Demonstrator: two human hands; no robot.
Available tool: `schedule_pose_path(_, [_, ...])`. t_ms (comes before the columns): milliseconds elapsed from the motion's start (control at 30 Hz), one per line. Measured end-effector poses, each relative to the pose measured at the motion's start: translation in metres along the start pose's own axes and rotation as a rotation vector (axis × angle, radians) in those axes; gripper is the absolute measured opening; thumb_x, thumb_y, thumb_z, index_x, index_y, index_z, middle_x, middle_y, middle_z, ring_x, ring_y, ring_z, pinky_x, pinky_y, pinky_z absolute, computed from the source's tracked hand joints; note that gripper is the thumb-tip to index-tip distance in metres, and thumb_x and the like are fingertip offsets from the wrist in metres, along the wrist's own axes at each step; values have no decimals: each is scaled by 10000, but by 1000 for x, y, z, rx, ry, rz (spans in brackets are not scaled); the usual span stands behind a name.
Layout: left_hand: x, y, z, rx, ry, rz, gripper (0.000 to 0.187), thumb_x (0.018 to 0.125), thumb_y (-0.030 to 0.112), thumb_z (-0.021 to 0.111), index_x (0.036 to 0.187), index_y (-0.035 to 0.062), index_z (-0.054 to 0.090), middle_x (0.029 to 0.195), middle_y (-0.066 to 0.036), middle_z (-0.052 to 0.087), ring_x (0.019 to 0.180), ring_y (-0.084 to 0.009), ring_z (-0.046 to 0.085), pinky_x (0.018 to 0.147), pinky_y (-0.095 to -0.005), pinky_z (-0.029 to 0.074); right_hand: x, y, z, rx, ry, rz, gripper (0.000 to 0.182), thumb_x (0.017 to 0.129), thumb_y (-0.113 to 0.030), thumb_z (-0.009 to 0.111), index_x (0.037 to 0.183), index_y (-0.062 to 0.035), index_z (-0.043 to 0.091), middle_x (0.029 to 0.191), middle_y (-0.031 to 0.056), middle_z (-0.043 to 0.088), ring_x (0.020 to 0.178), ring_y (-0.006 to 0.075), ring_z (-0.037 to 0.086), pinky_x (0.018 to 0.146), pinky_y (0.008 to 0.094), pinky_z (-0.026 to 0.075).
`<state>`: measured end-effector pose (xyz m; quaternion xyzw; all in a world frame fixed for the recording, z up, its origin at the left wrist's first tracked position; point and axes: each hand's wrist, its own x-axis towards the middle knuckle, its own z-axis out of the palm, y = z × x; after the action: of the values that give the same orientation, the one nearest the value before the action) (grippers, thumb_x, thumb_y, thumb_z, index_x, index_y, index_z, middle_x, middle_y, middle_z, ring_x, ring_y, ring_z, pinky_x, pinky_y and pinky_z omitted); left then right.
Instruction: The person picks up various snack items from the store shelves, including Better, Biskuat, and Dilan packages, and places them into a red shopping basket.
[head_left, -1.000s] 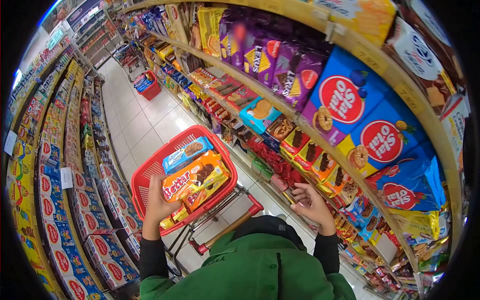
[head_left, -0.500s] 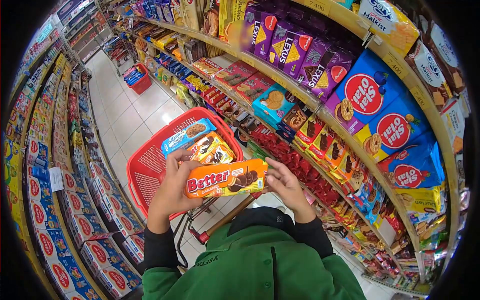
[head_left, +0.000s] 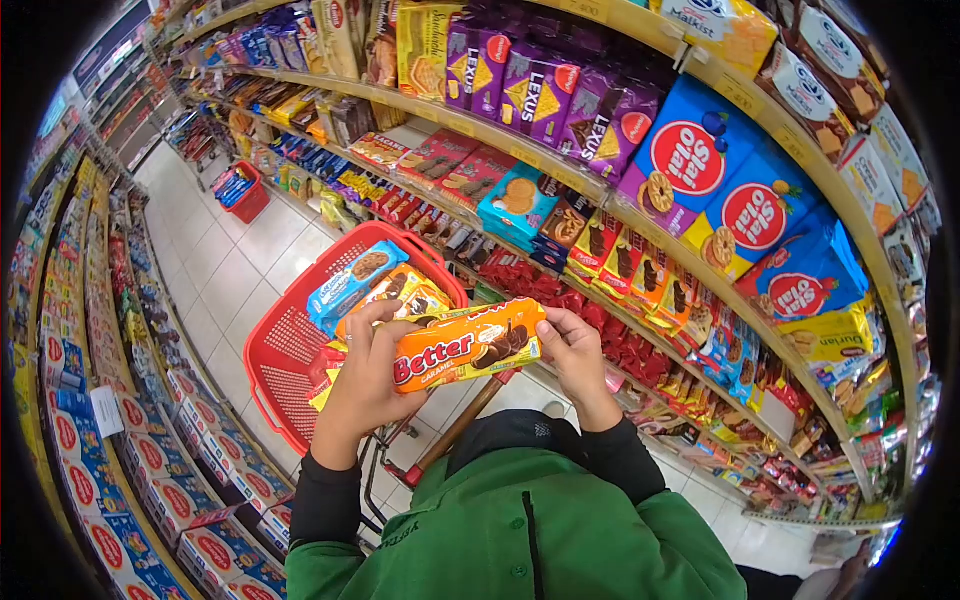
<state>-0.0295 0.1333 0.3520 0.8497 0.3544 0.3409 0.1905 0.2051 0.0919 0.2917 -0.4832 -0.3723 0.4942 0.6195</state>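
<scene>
An orange box of biscuits marked "Better Caramel" point(head_left: 465, 347) is held up between both hands in front of my green jacket. My left hand point(head_left: 372, 390) grips its left end, fingers behind and thumb hidden in part. At the right end, my right hand point(head_left: 577, 362) pinches the box's edge with its thumb on the front. Below and beyond the box stands a red shopping basket point(head_left: 268, 385), on or against a trolley frame. Inside lie a blue pack of cookies point(head_left: 358, 285) and an orange-and-yellow snack pack point(head_left: 410, 285), partly covered by my left fingers and the box.
Shelves of snacks run along the right, with purple Lexus packs point(head_left: 535, 90) and blue Slai O'lai packs point(head_left: 690, 150). Stacked white-and-blue boxes point(head_left: 165, 480) fill the left shelves. Farther down the tiled aisle sits another red basket point(head_left: 243, 195). A trolley handle point(head_left: 465, 425) lies close to my body.
The biscuit box has tilted, its right end raised and its top side now showing, and has moved slightly right. My right thumb has come onto its front edge. The view has shifted a little.
</scene>
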Motion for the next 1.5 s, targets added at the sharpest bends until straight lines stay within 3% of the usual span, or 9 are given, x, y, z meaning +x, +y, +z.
schedule_pose_path(133, [-2,6,7,48,19,65,568,441,64,674,964,36,456,1049,-157,373,958,-322,385,820,-393,331,-3,5,0,5,190,15,148,796,-138,552,860,-8,523,716,20,571,570,41,491,478,159,367])
schedule_pose_path(400, [-2,21,24,135,-25,190,580,423,56,669,962,14,461,1042,-158,382,955,-322,386,793,-396,335,-8,40,-22,-292,305,-17,182,816,-135,519,881,33,542,742,24,559,659,70,506,630,207,420])
schedule_pose_path(633, [-1,20,31,34,-81,170,593,435,62,665,972,11,419,1043,-176,380,950,-335,385,801,-402,338,-12,20,-43,262,-4,241,197,845,-150,459,922,17,531,852,42,564,764,104,518,711,234,410])
schedule_pose_path(967, [3,8,29,-136,-107,-39,615,428,81,632,986,16,382,1030,-181,365,990,-334,381,850,-377,329,1,14,-36,113,-131,267,218,840,-241,482,895,-30,498,775,2,525,671,51,480,590,190,391])
schedule_pose_path(1100, [4,6,25,-234,-146,-61,624,420,100,641,985,34,386,1025,-172,365,998,-326,375,843,-369,333,8,0,-48,92,-350,335,316,810,-197,534,1060,-52,407,849,34,541,722,71,503,613,192,406])
schedule_pose_path(1133, [5,6,22,-207,-210,-37,644,421,105,650,1005,39,385,1043,-177,351,1021,-327,359,855,-369,331,10,-2,-55,56,-451,381,454,786,-181,563,1160,-71,329,929,71,540,790,94,519,646,202,420])
schedule_pose_path(1267, [4,9,25,-258,-271,-37,685,411,122,670,1028,55,380,1093,-161,291,1045,-316,314,879,-391,290,7,3,-64,104,-691,464,723,656,-206,685,1230,-22,285,1073,146,498,998,204,485,881,307,342])
schedule_pose_path(1367, [2,9,27,-262,-319,-29,737,434,150,700,1079,65,353,1131,-180,267,1097,-344,279,888,-412,295,-1,8,-63,160,-650,417,627,639,-194,649,1164,26,385,1081,148,495,992,210,492,896,309,338])
schedule_pose_path(1500, [4,6,28,-142,-283,45,688,502,143,695,1095,38,364,1131,-196,287,1055,-351,361,866,-369,363,-5,10,-71,212,-560,490,659,582,-190,625,1115,111,380,1038,204,509,942,237,529,860,312,386])
